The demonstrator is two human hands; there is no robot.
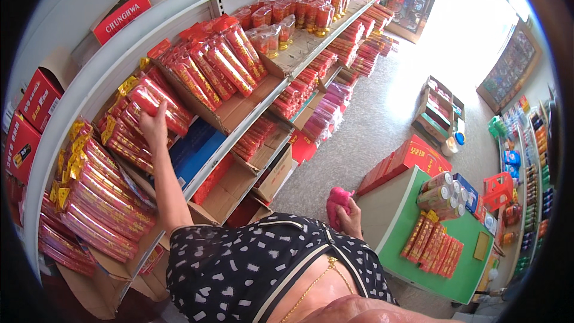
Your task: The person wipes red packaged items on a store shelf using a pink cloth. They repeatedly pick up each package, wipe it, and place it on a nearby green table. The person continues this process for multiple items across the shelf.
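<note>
My left hand point(154, 125) reaches into the shelf and grips a plastic-wrapped pack of red candles point(168, 107) with gold lettering. The thumb lies on the wrap and the other fingers are mostly hidden. More wrapped red candle packs point(128, 139) lie beneath and beside it, some with yellow tags. Nearer to me, a large slanted heap of similar packs point(107, 206) fills a cardboard box. Low at my right side, my right hand point(352, 220) is closed around a bunched pink cloth point(337, 204), away from the shelf.
Beyond the pack, a cardboard tray point(246, 114) holds upright candle packs, with wrapped red cups point(309, 11) farther along. Lower shelves carry bundled red sticks point(300, 85). A green-topped counter point(403, 242) at right bears cans point(444, 195) and red-gold packs point(432, 244). Boxes point(439, 107) stand on the floor.
</note>
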